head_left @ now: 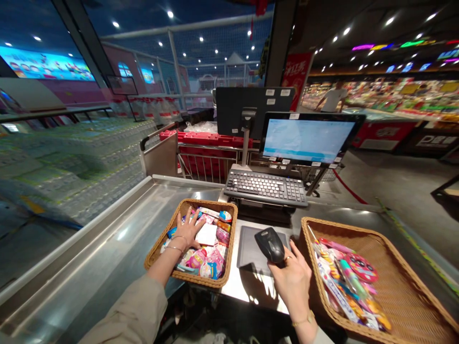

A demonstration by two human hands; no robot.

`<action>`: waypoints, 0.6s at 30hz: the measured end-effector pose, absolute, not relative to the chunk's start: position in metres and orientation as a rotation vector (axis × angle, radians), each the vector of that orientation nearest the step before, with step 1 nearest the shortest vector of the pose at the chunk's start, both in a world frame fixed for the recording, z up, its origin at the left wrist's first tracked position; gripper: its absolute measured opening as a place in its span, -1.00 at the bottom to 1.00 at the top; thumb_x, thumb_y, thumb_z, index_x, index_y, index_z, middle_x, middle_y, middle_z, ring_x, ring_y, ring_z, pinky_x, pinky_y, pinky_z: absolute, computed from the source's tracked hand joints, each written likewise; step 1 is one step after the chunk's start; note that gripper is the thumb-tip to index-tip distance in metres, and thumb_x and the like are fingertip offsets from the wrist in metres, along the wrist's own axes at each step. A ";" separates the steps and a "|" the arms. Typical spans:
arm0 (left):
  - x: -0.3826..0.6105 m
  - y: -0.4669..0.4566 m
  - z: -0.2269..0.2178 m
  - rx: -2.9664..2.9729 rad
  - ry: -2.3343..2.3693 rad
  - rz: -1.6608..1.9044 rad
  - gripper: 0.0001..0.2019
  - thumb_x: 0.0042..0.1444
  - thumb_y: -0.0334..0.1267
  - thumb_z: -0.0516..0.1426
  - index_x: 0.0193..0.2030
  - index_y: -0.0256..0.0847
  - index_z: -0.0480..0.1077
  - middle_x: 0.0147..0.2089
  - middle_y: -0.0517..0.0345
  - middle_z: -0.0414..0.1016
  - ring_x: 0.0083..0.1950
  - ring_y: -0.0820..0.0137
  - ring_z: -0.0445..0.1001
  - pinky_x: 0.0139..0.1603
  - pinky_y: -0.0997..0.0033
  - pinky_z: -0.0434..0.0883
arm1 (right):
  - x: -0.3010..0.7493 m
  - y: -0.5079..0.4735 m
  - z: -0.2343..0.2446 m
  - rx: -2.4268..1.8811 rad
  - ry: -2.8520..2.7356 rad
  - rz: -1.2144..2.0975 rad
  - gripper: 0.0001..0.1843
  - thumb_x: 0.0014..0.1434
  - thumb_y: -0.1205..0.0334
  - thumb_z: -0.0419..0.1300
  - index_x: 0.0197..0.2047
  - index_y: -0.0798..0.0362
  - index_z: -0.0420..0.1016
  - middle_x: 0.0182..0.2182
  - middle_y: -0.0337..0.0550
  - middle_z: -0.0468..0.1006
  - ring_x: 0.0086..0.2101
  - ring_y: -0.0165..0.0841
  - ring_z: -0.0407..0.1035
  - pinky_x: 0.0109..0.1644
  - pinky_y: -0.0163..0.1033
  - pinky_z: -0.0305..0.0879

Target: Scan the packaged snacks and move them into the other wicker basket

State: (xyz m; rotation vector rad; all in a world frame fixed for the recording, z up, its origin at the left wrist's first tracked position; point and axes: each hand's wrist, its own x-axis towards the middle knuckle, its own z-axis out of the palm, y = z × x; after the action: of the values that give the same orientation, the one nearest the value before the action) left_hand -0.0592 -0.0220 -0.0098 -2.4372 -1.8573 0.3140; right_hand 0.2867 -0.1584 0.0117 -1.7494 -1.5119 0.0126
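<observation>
My left hand (188, 231) lies with fingers spread over the packaged sweets and small toys (201, 258) in the left wicker basket (150, 253). A white card or box (207, 234) lies beside its fingertips, among the packs. My right hand (292, 272) is closed around a black handheld barcode scanner (269, 243), its head tilted toward the left basket. Beneath the scanner is a grey flat plate (247, 248) set in the counter. To the right of my right hand, a larger wicker basket (412, 277) contains several colourful packs and toys (353, 282).
Behind the baskets stand a black keyboard (267, 186) and a lit monitor (304, 138), with a second screen's dark back (233, 112) beside it. The metal counter (118, 239) has a raised left edge. A shopping cart (208, 160) is beyond, and a person (333, 98) stands farther off.
</observation>
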 end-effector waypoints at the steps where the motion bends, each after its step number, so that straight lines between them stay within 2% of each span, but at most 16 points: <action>1: -0.058 -0.022 -0.010 -2.442 -1.852 0.323 0.06 -0.36 0.11 0.41 0.35 0.09 0.14 0.52 -0.10 -0.30 0.48 -0.22 -0.50 0.24 -0.48 -0.54 | 0.287 -0.159 0.012 -1.750 -1.511 0.012 -0.71 -0.02 0.20 0.20 -0.19 0.03 0.57 -0.07 -0.09 0.60 0.18 -0.04 0.24 0.18 0.02 0.15; 11: -0.056 -0.023 -0.013 -2.474 -1.820 0.251 -0.08 -0.31 0.10 0.39 0.27 0.02 0.27 0.51 -0.07 -0.20 0.49 -0.15 -0.49 0.29 -0.43 -0.52 | 0.289 -0.162 0.012 -1.770 -1.497 -0.007 -0.69 -0.01 0.19 0.18 -0.17 0.02 0.57 -0.05 -0.08 0.59 0.17 -0.05 0.25 0.17 0.04 0.17; 18: -0.052 -0.021 -0.008 -2.451 -1.803 0.099 -0.10 -0.28 0.19 0.34 0.25 -0.01 0.28 0.52 -0.01 -0.23 0.49 -0.15 -0.48 0.29 -0.47 -0.50 | 0.289 -0.162 0.016 -1.784 -1.493 -0.044 -0.69 -0.02 0.19 0.18 -0.18 0.01 0.58 -0.04 -0.07 0.59 0.16 -0.03 0.26 0.13 0.04 0.19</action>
State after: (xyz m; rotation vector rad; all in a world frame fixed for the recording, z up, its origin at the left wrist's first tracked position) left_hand -0.0523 -0.0206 -0.0079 -2.4507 -1.8031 0.0987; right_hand 0.2892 -0.1620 0.0159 -1.7838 -1.4930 -0.0441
